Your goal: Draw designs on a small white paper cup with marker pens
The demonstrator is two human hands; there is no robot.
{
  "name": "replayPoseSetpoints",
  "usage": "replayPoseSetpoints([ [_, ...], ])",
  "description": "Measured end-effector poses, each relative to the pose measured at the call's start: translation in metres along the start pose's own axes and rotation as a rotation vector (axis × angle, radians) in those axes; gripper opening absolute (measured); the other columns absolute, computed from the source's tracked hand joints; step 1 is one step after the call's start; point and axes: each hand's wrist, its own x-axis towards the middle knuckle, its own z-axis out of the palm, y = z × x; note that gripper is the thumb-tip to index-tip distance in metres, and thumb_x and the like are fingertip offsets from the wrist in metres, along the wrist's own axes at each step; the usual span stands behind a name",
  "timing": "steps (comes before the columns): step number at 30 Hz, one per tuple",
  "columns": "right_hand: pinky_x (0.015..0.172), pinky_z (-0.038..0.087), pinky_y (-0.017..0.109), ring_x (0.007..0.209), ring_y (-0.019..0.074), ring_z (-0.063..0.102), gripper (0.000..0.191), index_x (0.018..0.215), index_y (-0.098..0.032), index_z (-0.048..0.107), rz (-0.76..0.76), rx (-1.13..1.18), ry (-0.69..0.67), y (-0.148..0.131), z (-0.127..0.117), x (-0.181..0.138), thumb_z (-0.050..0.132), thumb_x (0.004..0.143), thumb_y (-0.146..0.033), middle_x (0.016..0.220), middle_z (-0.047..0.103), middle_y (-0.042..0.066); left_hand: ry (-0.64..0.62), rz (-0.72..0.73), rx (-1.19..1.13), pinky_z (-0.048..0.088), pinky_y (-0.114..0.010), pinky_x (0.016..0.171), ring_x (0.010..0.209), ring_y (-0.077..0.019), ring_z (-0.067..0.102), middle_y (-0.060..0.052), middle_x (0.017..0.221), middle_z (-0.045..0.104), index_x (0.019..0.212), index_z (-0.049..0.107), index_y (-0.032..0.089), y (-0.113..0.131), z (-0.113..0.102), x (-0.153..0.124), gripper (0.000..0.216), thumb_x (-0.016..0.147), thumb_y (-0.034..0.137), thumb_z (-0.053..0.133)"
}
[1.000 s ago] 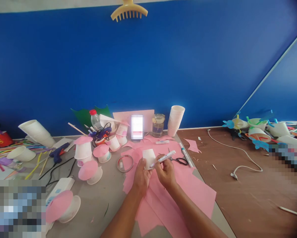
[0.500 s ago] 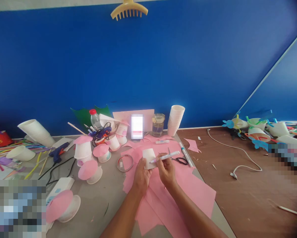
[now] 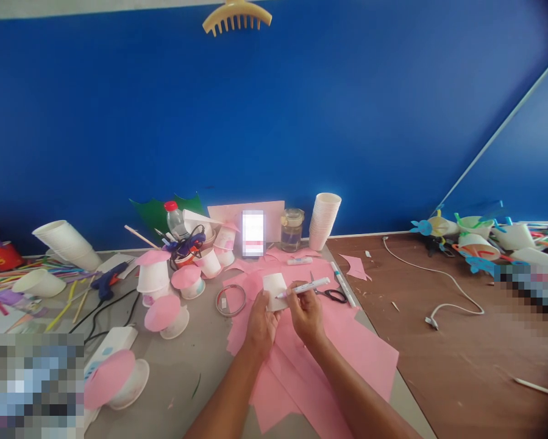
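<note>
White cup: a small white paper cup [image 3: 274,284], smooth-sided; any drawn mark on it is too small to make out.
Cup's lean: its long axis runs up and away from me towards the blue wall [image 3: 274,122]; I cannot tell for certain which end is the mouth.
Cup's place: in front of me, above the pink paper [image 3: 362,353].
Marker: a slim white marker [image 3: 314,285] with faint lettering and a pale purple tip.
Marker's line: the tip points left at the cup's side; the tail slants right and slightly upward, near the scissors [image 3: 336,296].
My left hand [image 3: 258,326]: curled partway round the cup's lower left, thumb on its near side.
My right hand [image 3: 307,314]: fingers pinched together on the marker, close behind its tip.
My forearms: both reach forward from below, drawing together at the cup.
</note>
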Motion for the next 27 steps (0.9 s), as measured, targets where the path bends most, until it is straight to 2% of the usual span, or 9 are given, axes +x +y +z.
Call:
replayPoseSetpoints([
  [10, 0.054, 0.045, 0.025, 0.058, 0.0136, 0.053, 0.015, 0.078, -0.019, 0.055, 0.002, -0.001, 0.026, 0.007, 0.000, 0.001, 0.051, 0.087, -0.030, 0.070, 0.060, 0.002, 0.013, -0.012, 0.003, 0.043, -0.040, 0.101, 0.112, -0.0256, 0.061, -0.008, 0.106, 0.071, 0.104, 0.066, 0.018, 0.000, 0.000, 0.001, 0.033, 0.076, 0.034, 0.070],
  [20, 0.052, 0.041, 0.024, 0.056, 0.0130, 0.049, 0.018, 0.075, -0.019, 0.056, 0.049, 0.008, 0.055, 0.011, -0.001, 0.005, 0.050, 0.087, -0.032, 0.063, 0.055, -0.001, 0.006, -0.025, -0.004, 0.043, -0.039, 0.099, 0.112, -0.0260, 0.060, -0.008, 0.103, 0.072, 0.098, 0.066, 0.016, 0.000, -0.002, 0.002, 0.027, 0.078, 0.034, 0.068],
  [27, 0.055, 0.043, 0.025, 0.058, 0.0144, 0.053, 0.019, 0.077, -0.019, 0.056, 0.080, 0.006, 0.072, 0.010, -0.002, 0.007, 0.050, 0.087, -0.034, 0.065, 0.059, 0.001, 0.049, -0.038, -0.001, 0.044, -0.039, 0.098, 0.110, -0.0252, 0.061, -0.008, 0.104, 0.072, 0.099, 0.066, 0.017, 0.001, -0.001, 0.000, 0.026, 0.079, 0.034, 0.066],
])
